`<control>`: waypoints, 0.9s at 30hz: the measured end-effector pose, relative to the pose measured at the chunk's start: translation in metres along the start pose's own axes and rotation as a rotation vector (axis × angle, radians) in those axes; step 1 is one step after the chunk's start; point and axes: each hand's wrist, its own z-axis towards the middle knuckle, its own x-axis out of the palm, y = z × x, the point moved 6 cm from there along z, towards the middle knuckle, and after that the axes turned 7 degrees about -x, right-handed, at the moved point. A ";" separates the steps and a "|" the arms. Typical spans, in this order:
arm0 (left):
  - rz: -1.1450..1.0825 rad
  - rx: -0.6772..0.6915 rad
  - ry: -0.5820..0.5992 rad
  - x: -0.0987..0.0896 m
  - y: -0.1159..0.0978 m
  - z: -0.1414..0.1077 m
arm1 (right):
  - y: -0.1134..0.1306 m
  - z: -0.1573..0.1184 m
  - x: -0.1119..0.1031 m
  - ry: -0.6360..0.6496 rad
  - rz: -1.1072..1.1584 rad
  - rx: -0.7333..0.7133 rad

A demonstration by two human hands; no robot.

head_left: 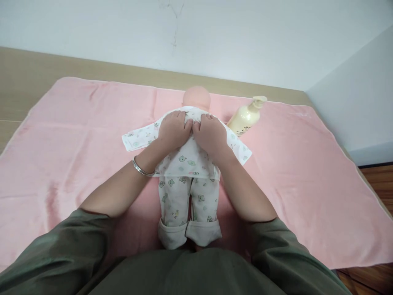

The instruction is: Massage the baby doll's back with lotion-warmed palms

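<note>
A bald-headed baby doll (197, 96) lies stretched out with its head away from me and its feet toward me; no face shows. It wears a white printed long-sleeved top (190, 162) and matching trousers (175, 200) with turned-up cuffs. My left hand (174, 130) rests on the left of its upper body, fingers laid over the cloth. Mirroring it on the other side, my right hand (211, 133) lies flat on the top. The thumbs nearly meet in the middle. Both sleeves spread outward. A silver bangle (141, 167) circles my left wrist.
A cream pump bottle (245, 118) leans or lies just right of the doll, near its shoulder. Beneath everything is a pink blanket (291, 164) on a pale wooden surface (27, 69). A white wall (123, 37) rises behind, and another closes the right side.
</note>
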 end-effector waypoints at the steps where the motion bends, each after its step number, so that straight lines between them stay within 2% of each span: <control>1: -0.005 -0.005 -0.004 0.001 0.000 -0.001 | -0.004 0.003 0.003 0.005 0.030 0.005; 5: -0.048 -0.024 -0.013 0.002 -0.001 -0.003 | -0.014 0.010 0.011 0.029 0.120 0.004; 10: -0.042 -0.011 -0.035 0.002 0.000 -0.002 | -0.015 0.008 0.012 0.025 0.120 0.001; 16: -0.089 0.031 0.015 0.000 0.003 0.002 | -0.023 0.008 0.008 0.164 0.130 -0.087; 24: -0.061 -0.073 0.002 0.001 -0.019 -0.028 | -0.028 0.012 0.007 0.153 0.135 -0.083; 27: -0.112 -0.078 -0.041 0.003 -0.015 -0.024 | -0.018 0.006 0.005 0.174 0.090 -0.029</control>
